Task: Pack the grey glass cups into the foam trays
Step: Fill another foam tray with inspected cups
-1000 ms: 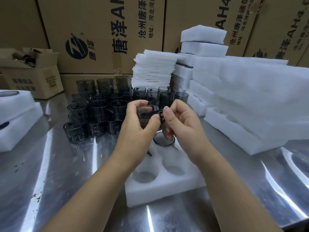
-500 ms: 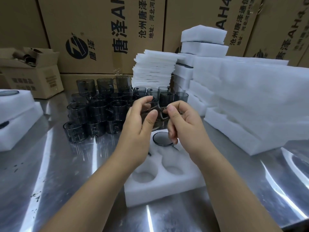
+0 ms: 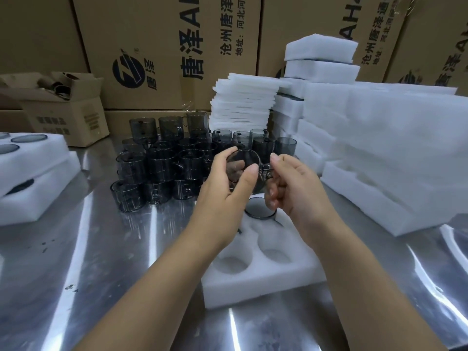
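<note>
I hold one grey glass cup (image 3: 241,164) in the air above a white foam tray (image 3: 260,274), tipped so its round mouth or base faces me. My left hand (image 3: 222,198) grips the cup's body, thumb in front. My right hand (image 3: 293,188) pinches the cup's handle at its right side. Another grey cup (image 3: 259,210) sits in the tray's far pocket. Two near pockets of the tray stand hollow. Several loose grey cups (image 3: 162,168) are stacked in rows behind the tray.
Stacks of white foam trays (image 3: 379,153) fill the right side, with a pile of thin foam sheets (image 3: 243,102) behind the cups. A filled foam tray (image 3: 33,173) lies at the left. Cardboard boxes (image 3: 164,46) wall the back of the steel table (image 3: 101,249).
Both hands have lifted the cup slightly and turned it, so its round face now points toward me. The right hand has shifted to the handle.
</note>
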